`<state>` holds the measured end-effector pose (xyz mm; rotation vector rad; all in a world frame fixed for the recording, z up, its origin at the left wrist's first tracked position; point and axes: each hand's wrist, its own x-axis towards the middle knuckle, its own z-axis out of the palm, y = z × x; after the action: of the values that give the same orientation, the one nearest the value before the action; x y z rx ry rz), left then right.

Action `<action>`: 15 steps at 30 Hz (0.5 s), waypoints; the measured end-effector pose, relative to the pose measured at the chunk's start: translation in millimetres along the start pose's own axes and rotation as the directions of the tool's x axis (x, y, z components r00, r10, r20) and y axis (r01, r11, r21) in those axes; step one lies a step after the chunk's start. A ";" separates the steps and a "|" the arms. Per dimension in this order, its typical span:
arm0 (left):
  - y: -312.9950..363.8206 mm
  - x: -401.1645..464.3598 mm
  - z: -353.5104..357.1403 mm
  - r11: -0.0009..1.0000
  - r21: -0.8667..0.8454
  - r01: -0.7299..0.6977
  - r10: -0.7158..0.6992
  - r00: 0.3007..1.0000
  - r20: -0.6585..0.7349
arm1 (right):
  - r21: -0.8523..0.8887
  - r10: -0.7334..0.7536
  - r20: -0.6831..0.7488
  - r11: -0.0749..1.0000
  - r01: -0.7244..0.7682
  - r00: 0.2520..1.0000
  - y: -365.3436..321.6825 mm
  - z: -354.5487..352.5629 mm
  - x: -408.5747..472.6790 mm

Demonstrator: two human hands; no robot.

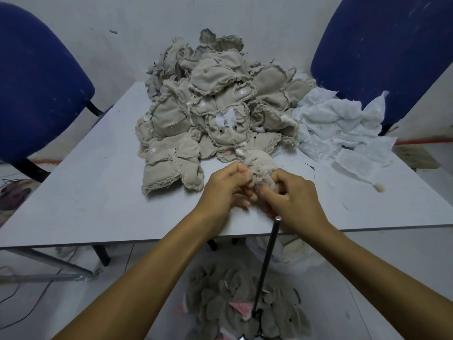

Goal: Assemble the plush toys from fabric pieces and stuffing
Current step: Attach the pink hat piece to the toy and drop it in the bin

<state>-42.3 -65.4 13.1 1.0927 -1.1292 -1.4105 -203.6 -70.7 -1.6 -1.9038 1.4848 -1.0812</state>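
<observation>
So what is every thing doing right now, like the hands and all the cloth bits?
Left hand: gripping the beige fabric piece.
Right hand: pinching it too.
Beige fabric piece: crumpled, held over the grey table.
Heap of beige sewn pieces: piled, untouched.
White fabric scraps: loose.
Black metal rod: upright.

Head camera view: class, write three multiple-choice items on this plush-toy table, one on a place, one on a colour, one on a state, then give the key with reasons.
1. Where does the white fabric lie, relative to the beige pile?
A. to its right
B. to its left
C. under the table

2. What colour are the chairs?
A. red
B. blue
C. green

3. What are both hands doing?
A. resting flat
B. gripping one beige piece
C. hanging idle

Key: 1 A, it spreads over the table's right side. 2 B, both backs are blue. 3 B, left hand and right hand curl round the beige piece.
</observation>
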 end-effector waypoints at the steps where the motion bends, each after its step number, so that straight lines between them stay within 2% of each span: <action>1: -1.4 -1.8 1.3 0.997 0.072 -0.038 0.039 0.999 -0.014 | 0.038 0.020 -0.005 0.999 -0.020 1.000 -0.2 0.0 0.3; 3: -4.0 -4.3 4.4 0.972 0.211 -0.101 0.116 0.992 -0.059 | 0.113 0.055 0.002 0.992 -0.055 0.998 -1.9 2.3 0.7; 8: -6.3 -4.6 16.4 0.904 0.398 -0.157 0.256 0.943 -0.211 | 0.066 0.085 -0.060 0.995 -0.081 0.995 -2.9 6.3 4.9; 12: -6.2 -3.7 18.8 0.843 0.476 -0.250 0.354 0.924 -0.142 | 0.122 0.076 -0.110 0.991 -0.062 0.991 -0.9 5.2 4.7; 15: -3.9 -5.1 8.7 0.817 0.513 -0.265 0.347 0.935 -0.070 | 0.050 0.039 -0.089 0.998 -0.035 0.995 -0.7 6.0 5.3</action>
<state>-50.9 -59.2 11.0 1.2810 -1.5200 -0.7727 -197.8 -76.1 -3.0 -1.8089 1.5223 -1.1897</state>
